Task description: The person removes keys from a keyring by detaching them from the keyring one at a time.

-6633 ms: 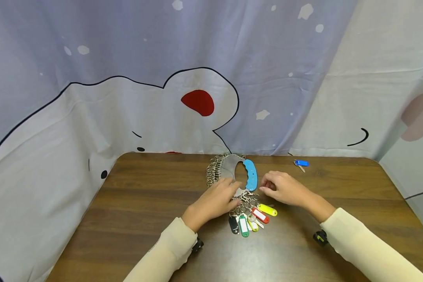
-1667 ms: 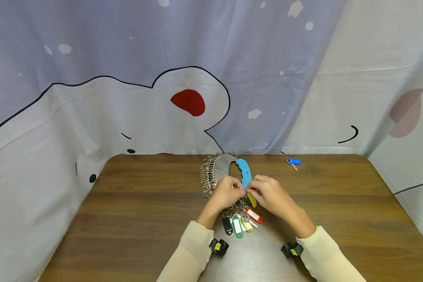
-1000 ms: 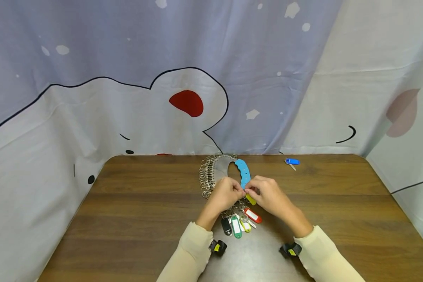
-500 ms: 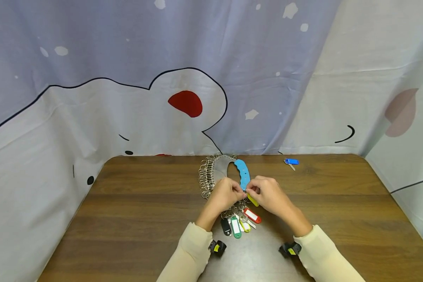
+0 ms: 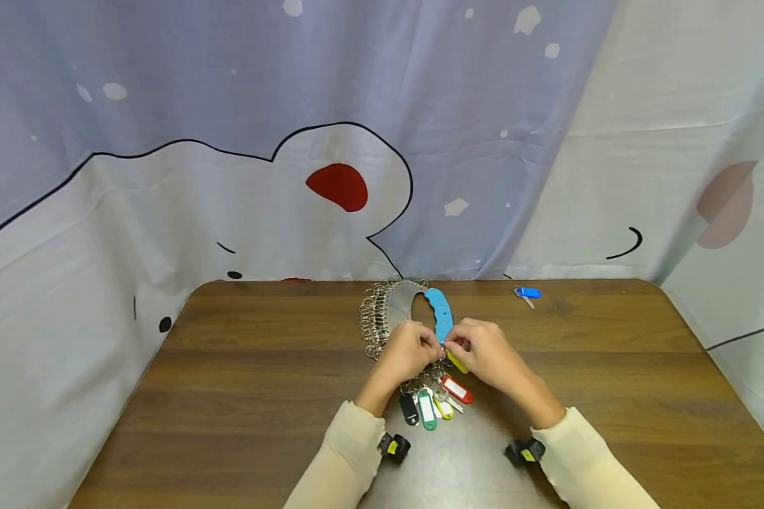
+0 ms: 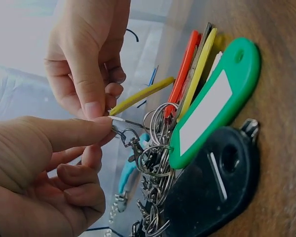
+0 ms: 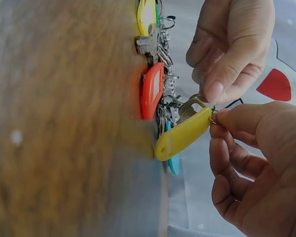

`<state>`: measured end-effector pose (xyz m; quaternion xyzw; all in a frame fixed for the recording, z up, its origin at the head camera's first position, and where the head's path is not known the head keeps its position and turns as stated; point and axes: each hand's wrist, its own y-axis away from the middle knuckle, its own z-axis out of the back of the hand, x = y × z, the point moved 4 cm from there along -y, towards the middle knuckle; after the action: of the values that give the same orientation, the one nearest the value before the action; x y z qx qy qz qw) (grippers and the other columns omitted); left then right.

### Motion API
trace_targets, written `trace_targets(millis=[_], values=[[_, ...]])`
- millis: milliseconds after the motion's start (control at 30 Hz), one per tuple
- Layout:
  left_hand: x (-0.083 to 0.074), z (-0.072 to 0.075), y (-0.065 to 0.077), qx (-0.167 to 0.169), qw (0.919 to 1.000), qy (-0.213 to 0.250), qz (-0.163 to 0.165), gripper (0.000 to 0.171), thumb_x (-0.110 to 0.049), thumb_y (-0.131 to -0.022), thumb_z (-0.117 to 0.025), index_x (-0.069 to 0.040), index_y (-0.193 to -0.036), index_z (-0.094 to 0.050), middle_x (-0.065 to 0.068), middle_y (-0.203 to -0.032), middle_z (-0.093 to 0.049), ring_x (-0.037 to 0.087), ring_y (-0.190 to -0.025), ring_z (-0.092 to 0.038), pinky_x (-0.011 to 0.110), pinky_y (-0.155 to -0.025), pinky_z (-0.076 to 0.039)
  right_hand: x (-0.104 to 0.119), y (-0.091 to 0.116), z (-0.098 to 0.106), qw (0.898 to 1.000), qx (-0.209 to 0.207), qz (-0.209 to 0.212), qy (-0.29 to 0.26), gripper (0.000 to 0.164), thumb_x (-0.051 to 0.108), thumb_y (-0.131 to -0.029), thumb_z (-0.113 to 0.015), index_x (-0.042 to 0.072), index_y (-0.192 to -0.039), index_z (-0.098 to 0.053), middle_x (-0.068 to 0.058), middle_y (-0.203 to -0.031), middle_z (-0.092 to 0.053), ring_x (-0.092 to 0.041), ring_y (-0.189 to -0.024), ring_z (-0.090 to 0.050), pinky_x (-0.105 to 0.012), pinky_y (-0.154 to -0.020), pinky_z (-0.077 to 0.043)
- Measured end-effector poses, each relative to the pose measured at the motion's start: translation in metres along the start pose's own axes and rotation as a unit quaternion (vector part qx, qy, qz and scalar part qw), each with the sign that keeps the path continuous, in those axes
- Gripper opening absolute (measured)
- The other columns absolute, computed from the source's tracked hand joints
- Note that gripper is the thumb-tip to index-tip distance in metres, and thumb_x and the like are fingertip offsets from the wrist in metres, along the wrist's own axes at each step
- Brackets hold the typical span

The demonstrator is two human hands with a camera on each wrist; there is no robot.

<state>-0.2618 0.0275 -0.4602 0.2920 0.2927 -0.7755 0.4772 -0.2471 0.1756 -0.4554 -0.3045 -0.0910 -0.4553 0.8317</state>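
Observation:
A grey metal plate (image 5: 400, 304) with a blue handle (image 5: 442, 314) lies on the table, its curved edge lined with small metal clips and rings. At its near end both hands meet, fingertips almost touching. My left hand (image 5: 409, 351) pinches a small metal snap hook (image 6: 131, 142) between thumb and index finger. My right hand (image 5: 484, 351) pinches the small ring (image 7: 213, 117) of a yellow key tag (image 7: 182, 137), with a key (image 7: 190, 107) beside the tag. Red (image 5: 456, 389), green (image 5: 427, 410) and black (image 5: 409, 409) key tags lie just below the hands.
Another yellow tag (image 5: 444, 408) and a silver key (image 5: 453, 404) lie among the near tags. A blue key tag (image 5: 528, 292) with a key rests apart near the table's back right. Behind the wooden table (image 5: 261, 396) hangs a printed curtain (image 5: 229, 198).
Earlier the hands were apart and the yellow tag lay on the table; then they came together at the clips with that tag lifted. Over the last second only the fingertips and yellow tag shift slightly.

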Motion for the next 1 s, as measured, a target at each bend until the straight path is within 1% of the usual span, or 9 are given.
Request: trace_targets(millis=[100,200,400,600,700,900,1000], values=[[0.0008,-0.0005,0.0001,0.010,0.9999,0.005,0.007,0.010,-0.010,-0.075,-0.079,-0.011,-0.066,-0.074,-0.001,-0.070,-0.064,0.008,-0.065,-0.054,0.022,-0.056,-0.046,-0.0013,-0.0002,0.0009,1.000,-0.003,-0.006,-0.001,0.006,0.010,-0.082,-0.074,0.013,-0.078,-0.072,0.006,-0.072,-0.063,-0.004,-0.062,-0.056,-0.024,-0.055,-0.052],[0.0009,-0.0003,0.0008,0.017,0.9997,0.009,0.015,0.010,-0.010,-0.075,-0.079,-0.011,-0.066,-0.075,-0.001,-0.069,-0.066,0.007,-0.061,-0.055,0.021,-0.054,-0.046,-0.0014,-0.0002,0.0019,1.000,-0.005,-0.006,0.001,0.005,0.011,-0.082,-0.074,0.013,-0.078,-0.072,0.006,-0.072,-0.062,-0.004,-0.062,-0.056,-0.024,-0.054,-0.052],[-0.0001,0.0003,0.0011,0.015,0.9994,0.017,0.025,0.010,-0.010,-0.075,-0.078,-0.011,-0.066,-0.074,-0.001,-0.061,-0.068,0.005,-0.052,-0.053,0.020,-0.050,-0.044,0.0002,-0.0007,0.0032,1.000,-0.001,-0.004,0.001,0.005,0.012,-0.083,-0.074,0.014,-0.079,-0.073,0.007,-0.072,-0.062,-0.004,-0.062,-0.056,-0.023,-0.054,-0.052],[0.0006,-0.0009,0.0006,0.016,0.9989,0.026,0.035,0.012,-0.014,-0.078,-0.077,-0.012,-0.066,-0.074,-0.002,-0.061,-0.068,0.005,-0.052,-0.053,0.019,-0.051,-0.045,0.0023,-0.0005,0.0025,1.000,0.004,0.011,0.001,0.006,0.011,-0.082,-0.075,0.015,-0.079,-0.073,0.007,-0.072,-0.063,-0.004,-0.063,-0.056,-0.023,-0.056,-0.052],[0.0010,-0.0013,0.0002,0.015,0.9988,0.032,0.034,0.011,-0.012,-0.077,-0.077,-0.011,-0.067,-0.074,-0.001,-0.062,-0.069,0.005,-0.052,-0.053,0.019,-0.051,-0.045,0.0031,-0.0001,0.0031,1.000,0.001,0.015,-0.001,0.007,0.010,-0.082,-0.075,0.015,-0.079,-0.072,0.007,-0.072,-0.063,-0.004,-0.063,-0.056,-0.023,-0.055,-0.052],[-0.0005,-0.0007,0.0005,0.012,0.9993,0.031,0.015,0.011,-0.010,-0.076,-0.078,-0.010,-0.065,-0.074,0.000,-0.063,-0.070,0.005,-0.053,-0.054,0.020,-0.050,-0.045,0.0013,-0.0002,0.0025,1.000,-0.002,0.009,-0.002,0.006,0.010,-0.082,-0.075,0.013,-0.078,-0.073,0.006,-0.072,-0.063,-0.004,-0.063,-0.057,-0.023,-0.054,-0.052],[-0.0009,-0.0005,0.0010,0.014,0.9994,0.028,0.014,0.012,-0.011,-0.076,-0.079,-0.010,-0.064,-0.074,0.000,-0.063,-0.071,0.004,-0.052,-0.053,0.019,-0.049,-0.044,0.0008,-0.0004,0.0024,1.000,0.000,0.006,-0.001,0.005,0.011,-0.083,-0.074,0.012,-0.079,-0.073,0.006,-0.072,-0.063,-0.004,-0.062,-0.057,-0.023,-0.054,-0.053]])
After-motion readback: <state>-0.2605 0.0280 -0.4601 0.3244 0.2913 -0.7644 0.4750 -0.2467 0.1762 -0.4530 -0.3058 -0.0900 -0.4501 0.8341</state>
